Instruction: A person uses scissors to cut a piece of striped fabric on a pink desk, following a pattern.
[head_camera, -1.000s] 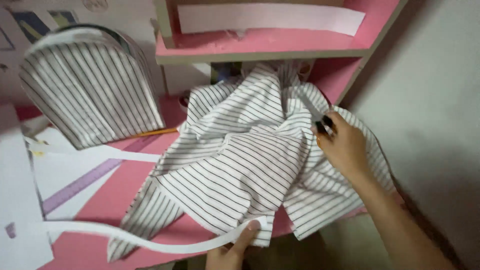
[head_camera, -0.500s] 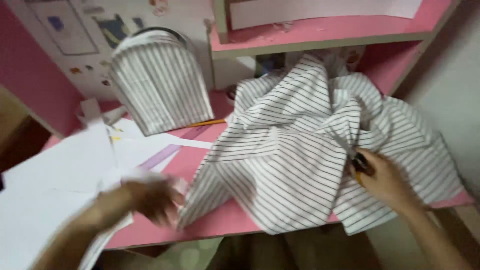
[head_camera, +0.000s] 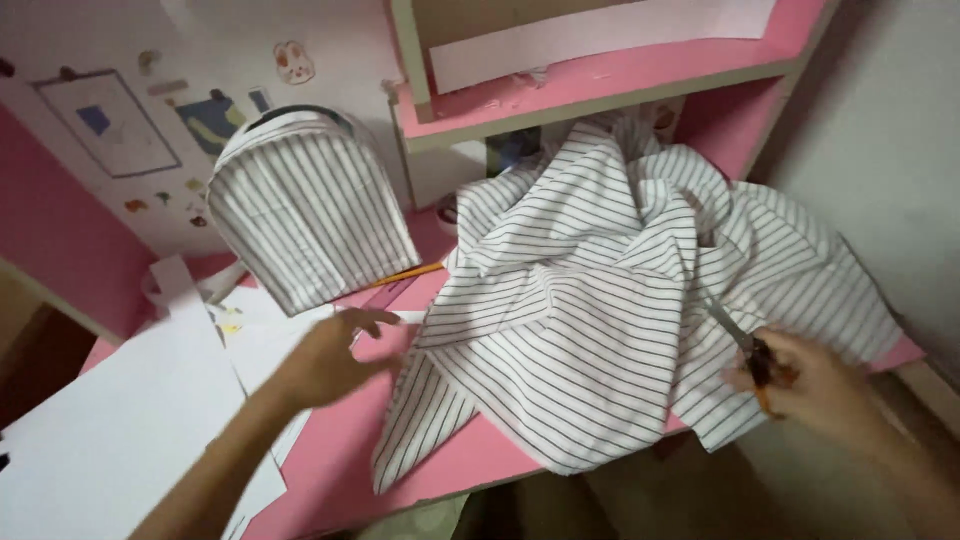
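1. Head view: I look down on a pink desk (head_camera: 340, 470); a big striped cloth (head_camera: 600, 320) is heaped over its right half, from under the pink shelf (head_camera: 600, 85) to the front edge, with some hanging over that edge.
2. My right hand (head_camera: 815, 385) is at the desk's front right corner, fingers clamped on a pair of scissors (head_camera: 745, 350). The blades point up into the cloth's right fold, touching it or just short of it; blur hides which.
3. My left hand (head_camera: 335, 350) hovers over the middle of the desk, just beside the cloth's left edge, fingers apart and reaching right, holding nothing. Cannot tell if the fingertips touch the fabric.
4. Near the left hand: an orange pencil (head_camera: 410, 273), a pale ruler strip, and white paper sheets (head_camera: 110, 420) spread over the left end of the desk.
5. At the back, left of the shelf, a striped arched fabric piece (head_camera: 305, 225) stands against the wall.
6. Handling, my judgement: the cloth looks thin, light, soft and floppy, and will slide and bunch on the smooth top. Best pinched at a flat single-layer edge, pulled taut near the blades, not grabbed at the heap.
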